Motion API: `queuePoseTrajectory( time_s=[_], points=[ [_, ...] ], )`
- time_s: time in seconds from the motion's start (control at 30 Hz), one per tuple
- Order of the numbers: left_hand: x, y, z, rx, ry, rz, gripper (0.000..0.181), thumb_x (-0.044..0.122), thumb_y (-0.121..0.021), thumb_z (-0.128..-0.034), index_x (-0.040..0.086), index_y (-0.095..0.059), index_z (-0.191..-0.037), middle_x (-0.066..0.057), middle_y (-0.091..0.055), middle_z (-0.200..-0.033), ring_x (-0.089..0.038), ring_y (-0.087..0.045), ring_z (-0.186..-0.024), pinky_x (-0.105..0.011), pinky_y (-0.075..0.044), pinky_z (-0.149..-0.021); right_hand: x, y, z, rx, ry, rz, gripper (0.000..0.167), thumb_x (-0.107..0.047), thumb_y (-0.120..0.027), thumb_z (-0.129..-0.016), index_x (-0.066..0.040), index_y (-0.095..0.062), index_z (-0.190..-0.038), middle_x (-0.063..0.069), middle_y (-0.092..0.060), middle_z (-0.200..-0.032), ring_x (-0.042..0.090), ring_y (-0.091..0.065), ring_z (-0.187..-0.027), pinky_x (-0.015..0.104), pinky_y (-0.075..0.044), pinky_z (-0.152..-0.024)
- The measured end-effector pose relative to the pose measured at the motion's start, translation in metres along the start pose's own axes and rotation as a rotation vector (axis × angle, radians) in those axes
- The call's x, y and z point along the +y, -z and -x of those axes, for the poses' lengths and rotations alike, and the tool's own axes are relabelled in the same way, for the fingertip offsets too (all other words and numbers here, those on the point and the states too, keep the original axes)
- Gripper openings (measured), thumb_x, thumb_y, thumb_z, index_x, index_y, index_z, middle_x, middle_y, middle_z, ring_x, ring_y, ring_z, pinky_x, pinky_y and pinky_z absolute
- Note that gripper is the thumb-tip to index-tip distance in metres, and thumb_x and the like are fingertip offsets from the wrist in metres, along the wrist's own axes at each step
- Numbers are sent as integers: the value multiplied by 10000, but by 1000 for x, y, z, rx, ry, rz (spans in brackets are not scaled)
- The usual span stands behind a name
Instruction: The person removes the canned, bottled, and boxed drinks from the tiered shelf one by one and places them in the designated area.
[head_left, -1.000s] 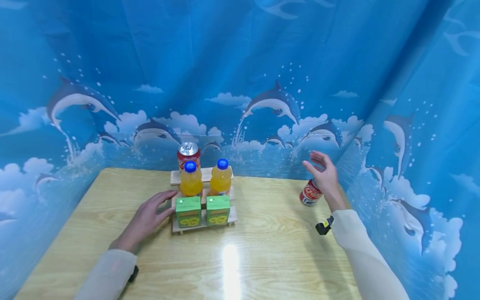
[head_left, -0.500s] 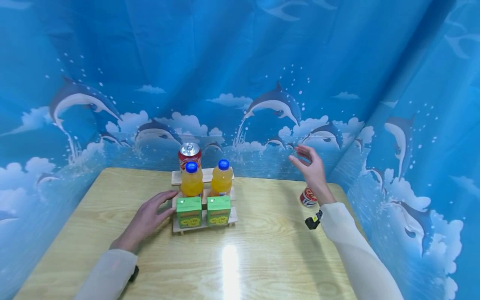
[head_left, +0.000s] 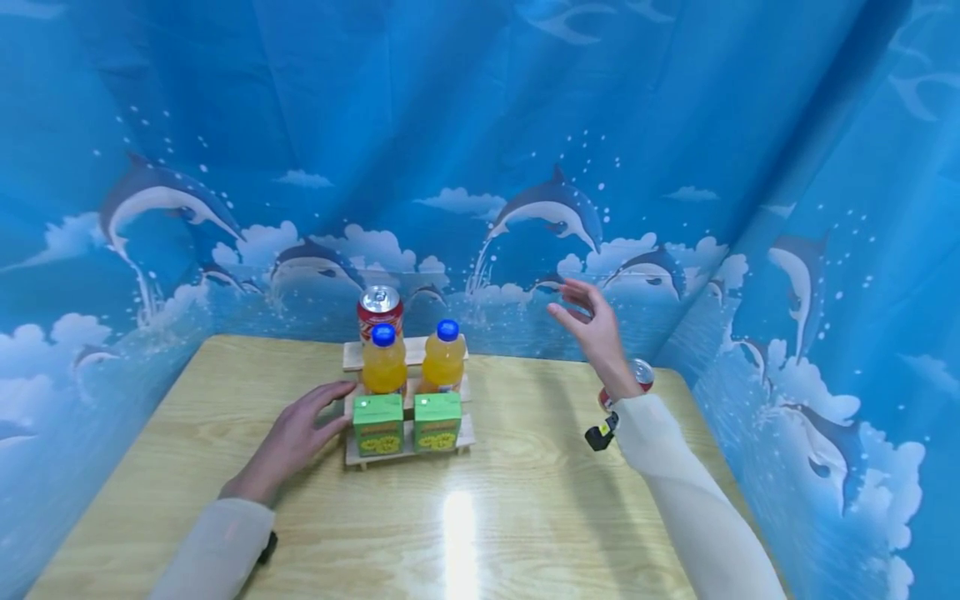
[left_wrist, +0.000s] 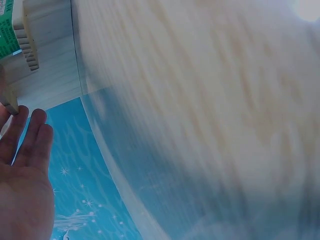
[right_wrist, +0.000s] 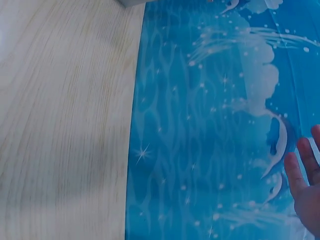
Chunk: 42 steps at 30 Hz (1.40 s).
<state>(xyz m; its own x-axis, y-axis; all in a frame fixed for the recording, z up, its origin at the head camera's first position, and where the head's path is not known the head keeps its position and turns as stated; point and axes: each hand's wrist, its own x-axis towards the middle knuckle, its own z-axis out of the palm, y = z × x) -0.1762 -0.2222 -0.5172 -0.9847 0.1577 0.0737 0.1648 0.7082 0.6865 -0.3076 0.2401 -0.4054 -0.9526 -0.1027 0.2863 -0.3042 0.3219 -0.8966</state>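
A small stepped wooden rack point(head_left: 351, 358) stands left of the table's middle. One red soda can point(head_left: 379, 310) is at the left of its top step. Two orange drink bottles point(head_left: 383, 367) with blue caps stand on the middle step. Two green juice boxes point(head_left: 378, 425) sit in front. My left hand point(head_left: 296, 437) rests against the rack's left side, its fingers fairly straight. Raised above the table's far edge, my right hand point(head_left: 597, 337) has loosely bent fingers and holds nothing. Another red soda can point(head_left: 642, 372) is behind my right wrist, partly hidden by it.
Blue curtains point(head_left: 480, 125) printed with dolphins hang behind and beside the table. The light wooden table point(head_left: 525, 500) shows a bright glare streak in front of the rack. A black wrist camera point(head_left: 601, 433) sticks out below my right wrist.
My right hand has moved left and slightly up, away from the can at the right, and holds nothing throughout. My left hand and the rack stay put.
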Motion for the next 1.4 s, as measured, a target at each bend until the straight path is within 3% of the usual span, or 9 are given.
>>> queuePoseTrajectory(
  time_s=[0.47,0.77,0.93,1.2,1.4],
  points=[
    [-3,-1,2,5,-3,3,575,196,-723,-1067,124,-528,-1603,-183,-504,-1668,-483,-452,-1542,-723,-390,-1246,-21,-36,-10,-81,54,-16,691,-345,-777,-1039,-102,-483,-1616,143,-585,-1577,337,-530,-1488,637,-400,-1291],
    [-3,-1,2,6,-3,6,571,202,-718,-1071,127,-527,-1604,-180,-506,-1667,-480,-452,-1543,-722,-385,-1251,-38,-57,-18,-143,117,23,637,-289,-772,-1044,-100,-506,-1590,121,-601,-1555,338,-563,-1465,597,-479,-1250],
    [-4,-1,2,4,-2,7,575,206,-719,-1070,133,-524,-1607,-179,-503,-1670,-479,-449,-1545,-725,-381,-1253,-49,-66,-22,-187,143,22,652,-276,-776,-1040,-91,-492,-1597,172,-586,-1573,388,-548,-1470,613,-484,-1241],
    [-2,-1,0,-5,9,12,581,219,-721,-1070,144,-520,-1611,-173,-498,-1675,-476,-443,-1550,-724,-381,-1253,-65,-79,-28,-220,161,20,673,-323,-779,-1035,-155,-483,-1616,102,-585,-1585,376,-572,-1452,555,-513,-1234],
    [-1,0,-1,-9,10,7,581,216,-720,-1071,146,-517,-1611,-173,-497,-1674,-475,-444,-1550,-724,-379,-1254,-77,-90,-31,-272,171,31,709,-364,-789,-1023,-192,-469,-1632,72,-577,-1601,366,-555,-1475,578,-497,-1242]
  ],
)
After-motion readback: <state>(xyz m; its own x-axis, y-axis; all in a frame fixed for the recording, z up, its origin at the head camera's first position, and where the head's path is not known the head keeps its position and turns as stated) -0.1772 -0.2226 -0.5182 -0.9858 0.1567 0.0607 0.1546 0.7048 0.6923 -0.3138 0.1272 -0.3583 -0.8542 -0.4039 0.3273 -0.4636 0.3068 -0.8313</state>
